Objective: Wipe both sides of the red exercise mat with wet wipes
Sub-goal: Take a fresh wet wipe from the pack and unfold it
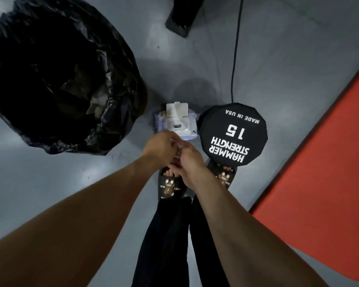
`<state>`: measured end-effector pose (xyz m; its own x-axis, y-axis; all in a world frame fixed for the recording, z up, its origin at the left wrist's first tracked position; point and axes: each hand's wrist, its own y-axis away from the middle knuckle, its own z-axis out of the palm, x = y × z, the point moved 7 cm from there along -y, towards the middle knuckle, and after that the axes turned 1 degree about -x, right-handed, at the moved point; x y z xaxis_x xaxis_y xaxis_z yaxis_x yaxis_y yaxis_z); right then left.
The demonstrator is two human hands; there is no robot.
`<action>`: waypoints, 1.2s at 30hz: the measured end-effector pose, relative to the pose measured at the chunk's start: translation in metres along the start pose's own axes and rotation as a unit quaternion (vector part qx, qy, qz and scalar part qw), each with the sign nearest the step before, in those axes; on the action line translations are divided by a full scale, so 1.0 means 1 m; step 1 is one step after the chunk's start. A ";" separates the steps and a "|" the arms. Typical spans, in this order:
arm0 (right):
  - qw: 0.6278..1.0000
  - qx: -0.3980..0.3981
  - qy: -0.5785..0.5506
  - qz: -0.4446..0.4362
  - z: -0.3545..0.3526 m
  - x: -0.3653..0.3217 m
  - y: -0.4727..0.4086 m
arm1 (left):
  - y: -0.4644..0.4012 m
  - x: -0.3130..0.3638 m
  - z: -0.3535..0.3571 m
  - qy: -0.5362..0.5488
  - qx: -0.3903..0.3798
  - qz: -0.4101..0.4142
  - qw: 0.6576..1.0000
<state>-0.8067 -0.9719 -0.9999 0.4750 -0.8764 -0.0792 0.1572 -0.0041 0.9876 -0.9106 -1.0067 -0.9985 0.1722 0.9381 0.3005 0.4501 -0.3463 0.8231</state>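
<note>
A pack of wet wipes [177,123] lies on the grey floor with its white lid flipped open. Just in front of it, my left hand [161,147] and my right hand [190,160] meet above my feet. Between their fingers shows a small piece of white wipe [179,148], mostly hidden; both hands pinch it. The red exercise mat [327,183] lies flat on the floor at the right, apart from my hands.
A bin lined with a black bag [56,79] holding crumpled white waste stands at the left. A black 15 lb dumbbell [233,134] stands on end right of the wipes. A black cable [235,59] and a black equipment foot [182,15] lie beyond.
</note>
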 end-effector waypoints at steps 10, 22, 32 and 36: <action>1.000 0.007 -0.016 0.012 -0.002 0.014 -0.117 | -0.136 -0.028 0.045 -0.226 0.043 0.037 0.973; 0.997 -0.008 -0.046 0.054 -0.010 0.014 -0.144 | -0.176 -0.031 0.054 -0.324 0.142 0.047 0.934; 0.994 0.009 -0.088 0.070 -0.007 0.015 -0.152 | -0.177 -0.030 0.066 -0.335 0.140 0.063 0.929; 0.992 -0.002 -0.107 0.072 -0.005 0.019 -0.148 | -0.176 -0.026 0.066 -0.359 0.138 0.079 0.920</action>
<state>-0.8171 -0.9854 -1.1483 0.2984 -0.9498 0.0938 0.1037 0.1299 0.9861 -0.9361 -0.9702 -1.1833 0.7448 0.6635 -0.0715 0.5573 -0.5595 0.6135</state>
